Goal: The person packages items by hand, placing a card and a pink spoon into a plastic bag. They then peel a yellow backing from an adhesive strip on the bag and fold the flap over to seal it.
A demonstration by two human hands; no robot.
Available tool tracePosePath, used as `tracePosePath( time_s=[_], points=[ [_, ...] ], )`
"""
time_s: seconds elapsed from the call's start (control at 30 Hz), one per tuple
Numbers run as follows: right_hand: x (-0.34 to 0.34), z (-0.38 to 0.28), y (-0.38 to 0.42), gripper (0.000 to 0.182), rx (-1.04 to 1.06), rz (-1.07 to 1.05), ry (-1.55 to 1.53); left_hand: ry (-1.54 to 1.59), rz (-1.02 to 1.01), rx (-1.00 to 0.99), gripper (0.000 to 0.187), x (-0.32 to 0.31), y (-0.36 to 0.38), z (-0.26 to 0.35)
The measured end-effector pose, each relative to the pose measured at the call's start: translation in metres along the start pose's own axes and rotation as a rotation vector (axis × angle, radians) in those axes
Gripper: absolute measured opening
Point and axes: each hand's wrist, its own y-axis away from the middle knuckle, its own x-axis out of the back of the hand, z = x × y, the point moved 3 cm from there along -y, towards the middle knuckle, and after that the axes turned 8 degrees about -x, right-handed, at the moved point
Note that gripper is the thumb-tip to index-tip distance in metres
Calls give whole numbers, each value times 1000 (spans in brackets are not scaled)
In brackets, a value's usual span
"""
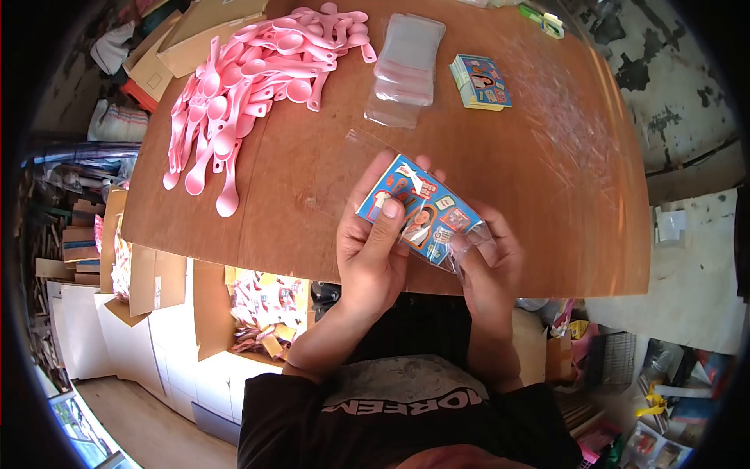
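Note:
My left hand [371, 250] grips a blue printed card [422, 223] by its left end, with the thumb pressed on its face and the fingers behind. At the other end my right hand [492, 262] pinches a clear plastic bag [483, 236] that wraps the card's right corner. A transparent flap [367, 141] sticks out past the card's upper left. The card is tilted, held above the near part of the table.
Pink plastic spoons [258, 66] lie heaped on the brown table [289, 227] at the far left. Clear bags [406, 59] are stacked at the back middle, beside a pile of cards [478, 82]. Loose clear plastic [562, 109] lies right. Below, a cardboard box [212, 309] holds packed items.

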Motion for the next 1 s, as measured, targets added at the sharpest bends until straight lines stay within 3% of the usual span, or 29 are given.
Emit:
tracePosePath(
  time_s=[0.03,0.1,0.23,0.37,0.43,0.57,0.63,0.67,0.7,0.77,0.83,1.0],
  points=[
    [4,1,1,33,-1,-4,2,6,-18,28,47,1,2,-1],
    [6,5,2,24,-213,-76,132,5,-34,43,45,4,3,-2],
    [3,8,7,12,-176,-52,90,29,-5,43,42,2,6,-1],
    [4,11,9,10,-110,-81,90,25,-33,130,51,1,11,-4],
    [4,12,8,14,-209,-88,97,94,-83,126,44,3,13,-5],
    [-8,10,8,19,-374,-35,170,240,-116,165,48,2,19,-6],
    [-13,14,6,24,167,-19,379,193,-95,152,48,3,17,0],
    [-19,6,10,25,414,176,659,179,-46,170,47,6,16,3],
    [-20,3,7,25,417,169,658,166,3,189,46,9,14,6],
    [-30,-12,9,27,1036,-175,1022,184,31,237,45,17,11,16],
    [-38,-25,20,27,1061,-464,1154,272,94,179,43,34,6,31],
    [-51,-47,-11,20,1028,-560,1116,407,138,-150,43,69,-3,82]
  ],
)
